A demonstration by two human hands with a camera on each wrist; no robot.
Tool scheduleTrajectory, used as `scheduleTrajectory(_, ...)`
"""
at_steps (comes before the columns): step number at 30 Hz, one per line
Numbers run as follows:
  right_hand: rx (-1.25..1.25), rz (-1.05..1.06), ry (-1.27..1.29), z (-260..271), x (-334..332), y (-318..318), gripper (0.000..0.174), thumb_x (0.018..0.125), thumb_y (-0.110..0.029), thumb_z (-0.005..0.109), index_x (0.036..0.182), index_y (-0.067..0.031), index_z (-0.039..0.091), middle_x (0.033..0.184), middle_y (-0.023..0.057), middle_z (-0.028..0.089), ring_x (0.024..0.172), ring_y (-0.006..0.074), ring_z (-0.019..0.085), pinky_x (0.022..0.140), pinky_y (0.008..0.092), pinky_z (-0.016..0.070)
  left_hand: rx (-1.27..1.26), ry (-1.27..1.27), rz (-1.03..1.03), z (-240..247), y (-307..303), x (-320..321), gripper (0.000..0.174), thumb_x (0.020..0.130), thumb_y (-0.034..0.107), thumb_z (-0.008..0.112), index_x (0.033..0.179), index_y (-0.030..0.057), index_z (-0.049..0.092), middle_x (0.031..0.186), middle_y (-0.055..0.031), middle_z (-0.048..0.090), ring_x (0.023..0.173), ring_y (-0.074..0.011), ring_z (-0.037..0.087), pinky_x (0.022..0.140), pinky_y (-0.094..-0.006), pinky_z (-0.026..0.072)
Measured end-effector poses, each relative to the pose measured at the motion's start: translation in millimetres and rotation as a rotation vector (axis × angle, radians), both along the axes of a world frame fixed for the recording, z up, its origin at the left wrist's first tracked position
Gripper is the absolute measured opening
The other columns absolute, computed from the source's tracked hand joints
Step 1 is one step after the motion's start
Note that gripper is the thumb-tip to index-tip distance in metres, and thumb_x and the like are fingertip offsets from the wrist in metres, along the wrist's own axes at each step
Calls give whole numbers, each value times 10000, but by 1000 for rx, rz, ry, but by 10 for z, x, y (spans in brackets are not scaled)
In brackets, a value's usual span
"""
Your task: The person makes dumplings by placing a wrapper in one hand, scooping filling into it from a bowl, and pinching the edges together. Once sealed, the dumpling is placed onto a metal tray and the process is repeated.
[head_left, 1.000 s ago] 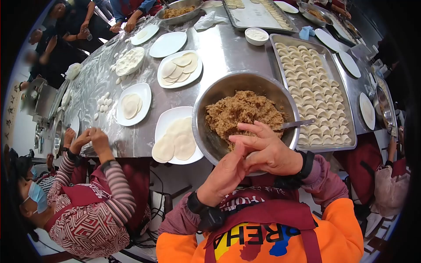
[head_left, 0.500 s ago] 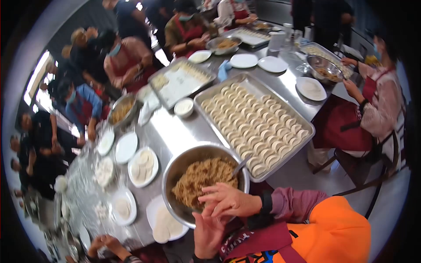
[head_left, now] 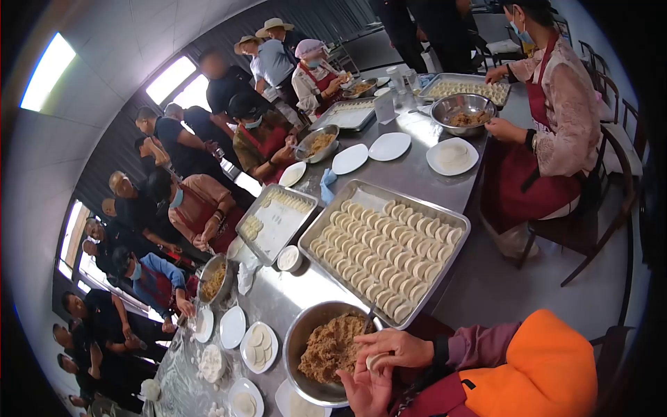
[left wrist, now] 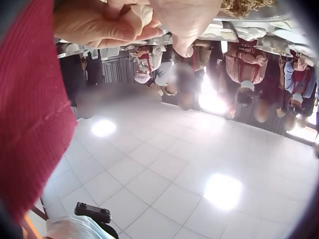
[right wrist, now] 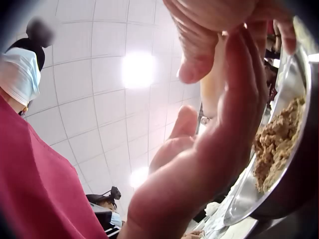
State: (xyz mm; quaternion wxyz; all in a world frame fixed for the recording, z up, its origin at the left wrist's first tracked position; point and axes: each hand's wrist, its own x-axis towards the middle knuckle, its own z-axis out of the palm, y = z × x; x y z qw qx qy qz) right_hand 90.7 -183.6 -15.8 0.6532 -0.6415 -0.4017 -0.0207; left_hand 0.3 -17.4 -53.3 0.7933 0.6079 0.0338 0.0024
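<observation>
In the head view my right hand (head_left: 397,349) is over the near edge of the filling bowl. It pinches a pale folded dumpling (head_left: 376,361) between thumb and fingers. My left hand (head_left: 370,390) is just below, fingers extended against the dumpling and thumb apart, as the right wrist view shows beside the left hand (right wrist: 199,164). The left wrist view has the dumpling (left wrist: 141,16) between both hands. Brown minced filling (head_left: 333,347) lies in the steel bowl (head_left: 292,361), where a spoon handle (head_left: 368,321) leans on the rim.
A metal tray (head_left: 464,229) holding rows of dumplings stands beyond the bowl. Plates of round wrappers (head_left: 259,347) lie to the left, near a small white bowl of flour (head_left: 289,260). Across the steel table other people work. A seated person (head_left: 556,125) is at the right.
The head view has swung up and to the right, bringing more of the room in. My hands stay together beside the bowl; the dumpling between them now shows.
</observation>
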Motion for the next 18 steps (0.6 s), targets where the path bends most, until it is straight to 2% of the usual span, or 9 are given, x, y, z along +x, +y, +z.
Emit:
scheduleTrajectory(2,-76,-28,-130,51,90,-117,279,808,-147,619,1078,-76,631,1281,164,501,1058,313,544,905,395,414,-758,78,-70,393,-158,174,778,841,581,485,1331,-8,350,1298,-142,462,1199,-273,443,1033,-443,332)
scheduleTrajectory(7,-137,61,-139,357,394,-231,300,751,-120,616,1049,-86,632,1262,150,494,1064,317,537,872,354,451,-531,-27,-92,888,-321,442,726,866,554,467,1349,27,337,1349,-139,413,1245,-281,403,1041,-459,322)
scheduleTrajectory(8,-70,73,-153,419,498,-205,257,764,-99,608,1016,-67,643,1156,147,572,993,274,585,835,333,468,-480,-66,-67,930,-330,508,720,869,549,466,1350,30,336,1352,-141,410,1252,-283,396,1042,-461,321)
scheduleTrajectory(10,-106,144,101,510,801,-237,246,803,-100,613,1043,-48,632,1101,112,604,945,205,599,815,318,475,-460,-94,-83,1016,-253,576,652,903,507,433,1348,39,346,1327,-155,435,1242,-301,410,1038,-482,324)
scheduleTrajectory(11,-126,181,224,536,1006,-271,242,822,-100,615,1056,-39,626,1073,95,620,922,171,606,805,311,479,-475,-112,-20,1041,-176,583,608,916,475,426,1336,39,361,1301,-156,456,1199,-299,444,1007,-477,355)
scheduleTrajectory(13,21,159,350,459,1569,-334,227,851,-138,610,1034,-5,629,925,45,652,819,100,610,732,254,499,-500,-148,109,1034,52,520,524,944,411,410,1312,39,389,1248,-158,499,1113,-295,510,945,-468,418)
scheduleTrajectory(15,91,-3,470,305,2271,-492,194,823,-134,620,939,18,655,822,53,665,669,89,611,583,222,494,-499,-198,126,1186,323,244,508,949,368,430,1323,25,404,1359,-167,420,1237,-327,418,1034,-489,329)
scheduleTrajectory(16,9,-90,509,196,2639,-646,188,811,-143,625,905,16,658,767,46,664,626,80,598,543,231,482,-551,-202,204,1104,501,151,502,950,365,430,1312,18,413,1336,-174,442,1228,-330,428,1027,-493,335)
scheduleTrajectory(18,-162,-451,342,-146,3318,-867,220,737,-188,663,889,-30,667,736,73,664,590,151,606,538,279,471,-610,-222,341,931,854,-66,486,952,357,425,1294,11,429,1298,-184,478,1205,-334,451,1014,-496,350)
